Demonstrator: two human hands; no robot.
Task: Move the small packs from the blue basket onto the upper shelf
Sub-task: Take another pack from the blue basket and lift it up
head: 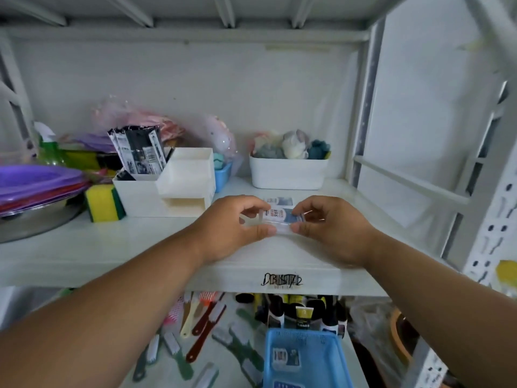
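Both hands hold one small clear pack (pixel 282 218) with a white and blue label just above the upper shelf (pixel 140 247). My left hand (pixel 232 228) pinches its left end and my right hand (pixel 333 228) pinches its right end. A second small pack (pixel 281 201) lies flat on the shelf right behind it. The blue basket (pixel 307 357) sits on the lower shelf beneath, with more small packs (pixel 285 358) inside it.
A white tub of soft toys (pixel 289 173) stands at the back of the shelf, and a white organiser (pixel 167 189) with black sachets to the left. A yellow sponge (pixel 102 203) and purple plates (pixel 36 183) fill the left end. Brushes (pixel 207 329) lie below.
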